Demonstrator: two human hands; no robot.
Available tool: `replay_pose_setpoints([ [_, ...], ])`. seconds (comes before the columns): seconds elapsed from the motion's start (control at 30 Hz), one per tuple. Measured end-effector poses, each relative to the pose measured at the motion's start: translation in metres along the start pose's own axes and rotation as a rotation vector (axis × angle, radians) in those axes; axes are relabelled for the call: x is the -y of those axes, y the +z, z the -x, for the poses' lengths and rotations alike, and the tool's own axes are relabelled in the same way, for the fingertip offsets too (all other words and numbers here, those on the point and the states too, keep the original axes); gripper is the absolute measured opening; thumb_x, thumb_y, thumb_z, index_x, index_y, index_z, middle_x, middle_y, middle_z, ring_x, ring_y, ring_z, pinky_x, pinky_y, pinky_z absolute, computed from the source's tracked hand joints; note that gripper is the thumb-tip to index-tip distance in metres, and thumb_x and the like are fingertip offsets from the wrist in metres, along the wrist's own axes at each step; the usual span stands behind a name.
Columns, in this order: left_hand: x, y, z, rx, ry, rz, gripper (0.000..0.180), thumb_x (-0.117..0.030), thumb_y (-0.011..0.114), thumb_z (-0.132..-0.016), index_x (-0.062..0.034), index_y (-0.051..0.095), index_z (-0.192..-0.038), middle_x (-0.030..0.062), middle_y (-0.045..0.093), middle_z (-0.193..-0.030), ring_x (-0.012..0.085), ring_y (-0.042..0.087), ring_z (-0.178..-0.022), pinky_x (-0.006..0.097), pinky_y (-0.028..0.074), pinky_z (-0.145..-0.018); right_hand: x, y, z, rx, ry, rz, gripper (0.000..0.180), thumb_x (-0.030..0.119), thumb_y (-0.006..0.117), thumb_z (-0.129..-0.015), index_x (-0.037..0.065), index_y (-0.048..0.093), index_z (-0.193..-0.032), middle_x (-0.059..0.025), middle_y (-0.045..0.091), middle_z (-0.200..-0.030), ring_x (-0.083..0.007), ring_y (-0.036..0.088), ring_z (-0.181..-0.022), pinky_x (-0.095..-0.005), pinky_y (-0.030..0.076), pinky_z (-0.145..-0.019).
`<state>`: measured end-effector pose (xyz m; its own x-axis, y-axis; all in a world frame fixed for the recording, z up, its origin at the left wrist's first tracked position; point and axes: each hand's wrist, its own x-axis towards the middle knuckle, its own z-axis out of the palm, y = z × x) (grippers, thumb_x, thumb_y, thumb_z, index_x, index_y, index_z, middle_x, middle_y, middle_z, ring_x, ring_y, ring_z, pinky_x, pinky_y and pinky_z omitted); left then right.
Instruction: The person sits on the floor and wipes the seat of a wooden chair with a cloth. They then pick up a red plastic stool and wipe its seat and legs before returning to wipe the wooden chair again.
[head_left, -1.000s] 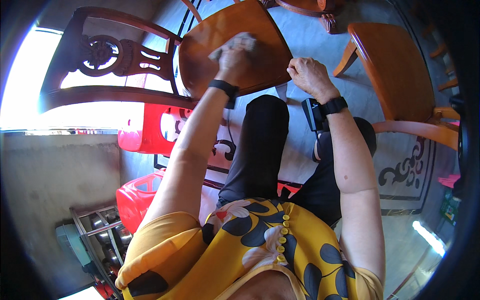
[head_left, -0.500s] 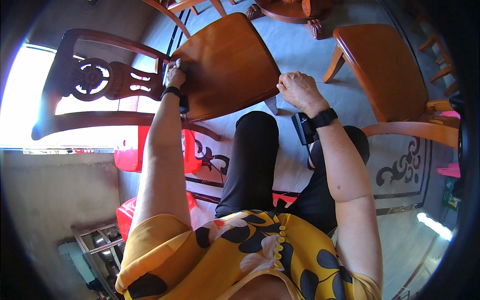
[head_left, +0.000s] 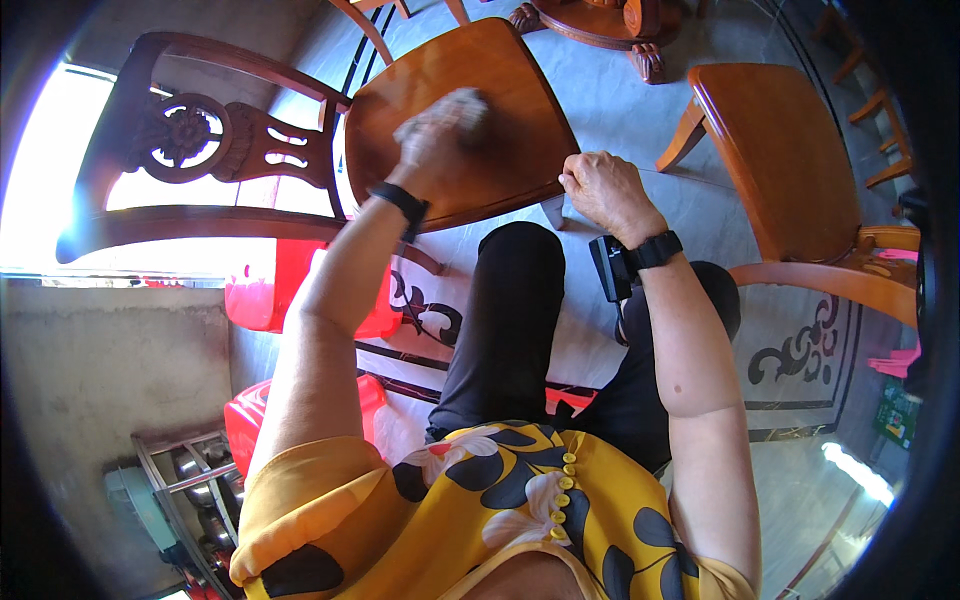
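Observation:
A wooden chair (head_left: 505, 75) with a glossy brown seat and a carved openwork back stands before me, its back toward the left. My left hand (head_left: 430, 148), blurred by motion, presses a crumpled greyish cloth (head_left: 467, 108) on the middle of the seat. At the seat's front right corner my right hand (head_left: 608, 190) is closed, fingers curled at the edge. Its fingertips are partly hidden. Both wrists wear dark bands.
A second wooden chair (head_left: 775, 150) stands to the right. The carved foot of a wooden table (head_left: 645, 62) shows at the top. Red plastic stools (head_left: 255, 300) are at the left, above a metal rack (head_left: 165, 470) by the wall.
My left hand has slid with the cloth from the seat's back edge rightward to its middle. The chair sits slightly farther right in view; my right hand stays at its corner.

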<state>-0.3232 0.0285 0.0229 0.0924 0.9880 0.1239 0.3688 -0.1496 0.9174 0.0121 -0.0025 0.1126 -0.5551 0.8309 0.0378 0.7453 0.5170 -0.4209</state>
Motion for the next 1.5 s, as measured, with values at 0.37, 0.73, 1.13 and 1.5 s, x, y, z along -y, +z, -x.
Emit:
replay_pose_setpoints([
  [0.37, 0.047, -0.102, -0.085, -0.068, -0.148, -1.324, 0.032, -0.019, 0.056, -0.093, -0.0134, 0.062, -0.123, 0.0107, 0.066, -0.121, 0.0284, 0.065, -0.109, 0.038, 0.053, -0.089, -0.01, -0.007, 0.0, 0.121, 0.046, 0.066, 0.022, 0.024, 0.061, -0.095, 0.004, 0.072, -0.094, -0.0168, 0.073, -0.09, -0.0318, 0.071, -0.086, -0.0421, 0.057, -0.081],
  [0.73, -0.027, 0.082, -0.034, 0.206, 0.467, -1.438, 0.054, -0.014, 0.058, -0.089, -0.0128, 0.047, -0.142, 0.0116, 0.048, -0.145, 0.0286, 0.046, -0.133, 0.039, 0.044, -0.107, 0.005, 0.009, -0.006, 0.206, 0.006, 0.062, 0.024, 0.023, 0.062, -0.092, 0.002, 0.073, -0.09, -0.02, 0.072, -0.091, -0.034, 0.071, -0.088, -0.0432, 0.057, -0.082],
  [1.13, 0.073, -0.131, -0.121, -0.144, -0.126, -1.225, 0.041, -0.032, 0.054, -0.094, -0.0117, 0.061, -0.128, 0.0133, 0.062, -0.13, 0.0289, 0.061, -0.119, 0.04, 0.05, -0.099, -0.011, 0.003, -0.003, 0.164, 0.017, 0.007, 0.023, 0.021, 0.062, -0.089, 0.0, 0.071, -0.081, -0.0218, 0.071, -0.085, -0.0353, 0.072, -0.081, -0.0447, 0.058, -0.075],
  [1.5, -0.051, 0.082, -0.031, 0.227, 0.523, -1.048, 0.062, -0.002, 0.056, -0.086, -0.0102, 0.041, -0.146, 0.0145, 0.051, -0.141, 0.0316, 0.051, -0.129, 0.048, 0.044, -0.106, -0.005, 0.017, -0.007, 0.199, -0.015, 0.041, 0.025, 0.023, 0.061, -0.089, 0.0, 0.071, -0.084, -0.0213, 0.072, -0.089, -0.0365, 0.071, -0.085, -0.0466, 0.057, -0.077],
])
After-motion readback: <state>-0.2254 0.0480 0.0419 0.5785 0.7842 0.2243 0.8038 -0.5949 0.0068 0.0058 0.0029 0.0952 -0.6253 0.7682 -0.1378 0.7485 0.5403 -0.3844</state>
